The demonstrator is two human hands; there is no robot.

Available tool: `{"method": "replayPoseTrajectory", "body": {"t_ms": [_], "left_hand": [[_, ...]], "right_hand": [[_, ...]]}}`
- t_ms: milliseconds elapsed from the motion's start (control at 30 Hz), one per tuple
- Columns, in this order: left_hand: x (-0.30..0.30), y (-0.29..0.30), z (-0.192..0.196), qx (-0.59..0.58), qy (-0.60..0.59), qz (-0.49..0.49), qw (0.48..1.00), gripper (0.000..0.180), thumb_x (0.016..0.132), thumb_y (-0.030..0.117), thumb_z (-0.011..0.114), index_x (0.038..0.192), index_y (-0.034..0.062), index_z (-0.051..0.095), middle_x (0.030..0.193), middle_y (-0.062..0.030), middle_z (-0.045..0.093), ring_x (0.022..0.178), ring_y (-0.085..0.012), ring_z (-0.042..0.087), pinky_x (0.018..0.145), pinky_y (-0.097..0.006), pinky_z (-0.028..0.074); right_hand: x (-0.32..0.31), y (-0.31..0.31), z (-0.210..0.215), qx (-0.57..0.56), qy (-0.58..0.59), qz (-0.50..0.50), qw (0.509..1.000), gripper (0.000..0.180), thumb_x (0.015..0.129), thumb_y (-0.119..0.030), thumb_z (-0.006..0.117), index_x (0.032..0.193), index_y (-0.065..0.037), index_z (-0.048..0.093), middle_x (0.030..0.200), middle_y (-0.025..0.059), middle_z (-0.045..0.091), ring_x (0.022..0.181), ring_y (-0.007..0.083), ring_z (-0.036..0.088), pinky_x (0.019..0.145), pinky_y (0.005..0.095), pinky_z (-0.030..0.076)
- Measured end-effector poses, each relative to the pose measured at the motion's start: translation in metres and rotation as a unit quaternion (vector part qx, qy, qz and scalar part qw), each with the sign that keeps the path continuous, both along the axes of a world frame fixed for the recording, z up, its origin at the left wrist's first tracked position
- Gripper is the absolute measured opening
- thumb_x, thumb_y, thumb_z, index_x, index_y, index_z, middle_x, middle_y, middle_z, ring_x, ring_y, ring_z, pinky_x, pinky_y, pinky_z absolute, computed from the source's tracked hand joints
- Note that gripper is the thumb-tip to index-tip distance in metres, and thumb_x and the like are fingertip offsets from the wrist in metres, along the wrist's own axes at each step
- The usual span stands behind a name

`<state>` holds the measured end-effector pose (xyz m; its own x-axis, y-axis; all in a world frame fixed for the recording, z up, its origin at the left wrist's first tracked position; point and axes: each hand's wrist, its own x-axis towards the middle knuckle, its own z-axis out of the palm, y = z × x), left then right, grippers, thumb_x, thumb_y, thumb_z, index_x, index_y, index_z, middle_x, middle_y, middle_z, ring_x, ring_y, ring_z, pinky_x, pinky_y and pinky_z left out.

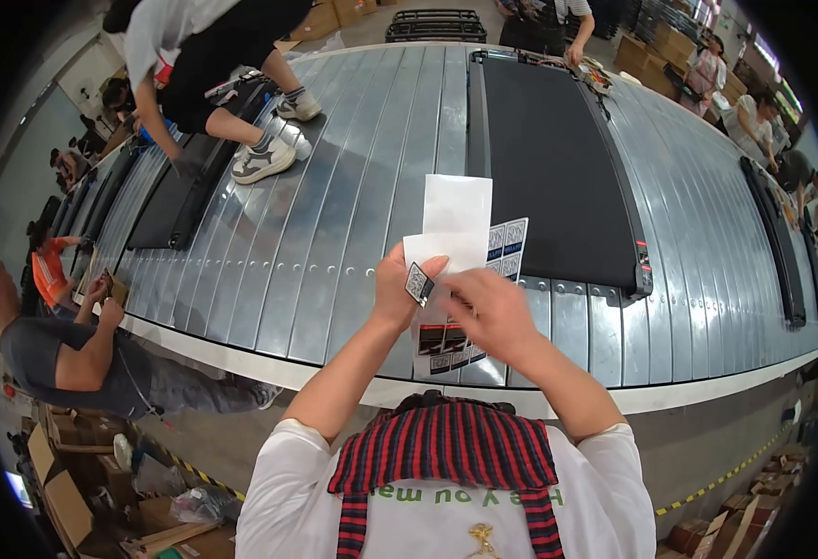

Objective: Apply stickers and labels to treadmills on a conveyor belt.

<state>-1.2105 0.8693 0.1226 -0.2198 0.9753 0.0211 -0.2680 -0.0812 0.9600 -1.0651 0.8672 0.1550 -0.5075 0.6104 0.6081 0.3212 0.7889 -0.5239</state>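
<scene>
Over the near edge of the slatted metal conveyor, my left hand [398, 291] is closed on several sticker sheets. A blank white sheet [457, 207] sticks up from the grip. Behind it shows a printed sticker sheet [512, 244], and its lower part with dark and red labels hangs below my hands. One small loose square sticker [419, 284] sits tilted at my left thumb. My right hand [494, 312] is bent in front of the sheets, close to that sticker. Motion smears its fingertips, so whether they pinch anything is hidden.
A long black flat treadmill-like deck [553, 168] lies on the conveyor [353, 214] beyond my hands. Another black deck [178, 200] lies left, beside a person standing on the slats in sneakers [264, 162]. Co-workers line both sides; cardboard boxes [64, 498] stand at lower left.
</scene>
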Motion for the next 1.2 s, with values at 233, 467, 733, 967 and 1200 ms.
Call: {"method": "replayPoseTrajectory", "body": {"t_ms": [233, 467, 733, 967, 1200], "left_hand": [[0.02, 0.013, -0.013, 0.012, 0.171, -0.046, 0.984, 0.025, 0.071, 0.011, 0.066, 0.091, 0.0016, 0.054, 0.081, -0.004, 0.06, 0.072, -0.0072, 0.053, 0.064, -0.023, 0.045], [0.01, 0.019, -0.017, -0.105, 0.153, -0.005, 0.983, 0.027, 0.07, 0.008, 0.065, 0.095, 0.0016, 0.055, 0.085, -0.0055, 0.061, 0.075, -0.01, 0.056, 0.067, -0.025, 0.046], [-0.008, 0.0, -0.017, -0.1, 0.001, -0.021, 0.995, 0.036, 0.07, 0.01, 0.069, 0.101, 0.0014, 0.053, 0.093, -0.0057, 0.06, 0.083, -0.0128, 0.057, 0.077, -0.027, 0.045], [0.001, -0.018, -0.032, -0.122, 0.03, -0.052, 0.991, 0.037, 0.072, 0.012, 0.068, 0.105, 0.0016, 0.053, 0.095, -0.0055, 0.06, 0.085, -0.0128, 0.056, 0.078, -0.027, 0.044], [-0.008, -0.034, -0.083, -0.209, 0.126, -0.095, 0.965, 0.031, 0.075, 0.021, 0.065, 0.098, 0.0015, 0.06, 0.089, -0.0055, 0.062, 0.082, -0.0122, 0.055, 0.075, -0.027, 0.044]], "right_hand": [[0.016, 0.024, -0.006, -0.107, 0.027, 0.005, 0.994, 0.012, 0.073, -0.002, 0.059, 0.084, -0.005, 0.06, 0.069, 0.0081, 0.054, 0.058, 0.0219, 0.053, 0.052, 0.0291, 0.043], [0.066, 0.035, -0.015, -0.167, 0.091, -0.001, 0.982, 0.024, 0.068, -0.001, 0.064, 0.091, -0.004, 0.059, 0.081, 0.0073, 0.058, 0.07, 0.0163, 0.055, 0.06, 0.0273, 0.044], [0.079, 0.083, -0.064, -0.494, 0.291, 0.122, 0.81, 0.069, 0.068, 0.002, 0.063, 0.127, 0.001, 0.028, 0.113, 0.0132, 0.05, 0.103, 0.0197, 0.05, 0.087, 0.0304, 0.04], [0.063, 0.068, -0.081, -0.506, 0.414, 0.065, 0.754, 0.048, 0.073, 0.01, 0.052, 0.117, 0.004, 0.036, 0.097, 0.0106, 0.058, 0.086, 0.0154, 0.057, 0.077, 0.0271, 0.045], [0.071, 0.058, -0.098, -0.496, 0.33, 0.0, 0.803, 0.048, 0.074, 0.005, 0.056, 0.118, 0.003, 0.036, 0.089, 0.0086, 0.059, 0.078, 0.0124, 0.057, 0.07, 0.0236, 0.045]]}}
